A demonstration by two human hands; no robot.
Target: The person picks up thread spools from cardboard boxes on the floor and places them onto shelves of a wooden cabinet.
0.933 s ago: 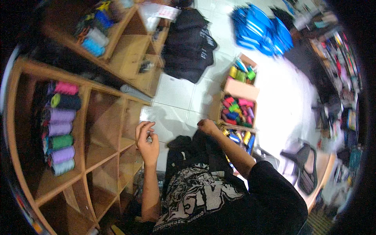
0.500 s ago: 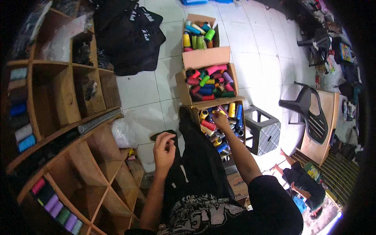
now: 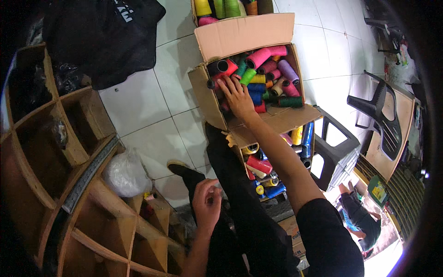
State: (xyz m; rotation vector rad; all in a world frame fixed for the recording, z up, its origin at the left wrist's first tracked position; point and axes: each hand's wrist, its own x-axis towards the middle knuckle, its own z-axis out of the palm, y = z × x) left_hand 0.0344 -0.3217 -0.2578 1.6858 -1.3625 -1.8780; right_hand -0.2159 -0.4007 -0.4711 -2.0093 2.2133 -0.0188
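Observation:
My right hand [image 3: 238, 98] reaches into the middle cardboard box [image 3: 198, 92], which is full of thread cones. Its fingers are stretched out and touch dark red cones on the left side. A red cone [image 3: 224, 66], a bright green cone [image 3: 248, 76] and a blue cone [image 3: 256, 87] lie close to the fingertips. Above my legs, my left hand [image 3: 206, 203] is loosely curled, with nothing visible in it. Under my right forearm is a nearer box of thread cones, with a red cone [image 3: 258, 164] and a blue cone [image 3: 276, 190] showing.
Beyond stands another box with green cones [image 3: 231, 8]. Wooden shelving [image 3: 110, 198] lines the left side, with a clear plastic bag [image 3: 125, 173] beside it. A dark stool [image 3: 336, 152] and a black chair [image 3: 380, 117] are at right. Another person [image 3: 361, 221] is at lower right.
My right hand has left the nearer box and moved forward into the middle one, its fingers spreading. My left hand stays curled. The view has shifted closer to the boxes.

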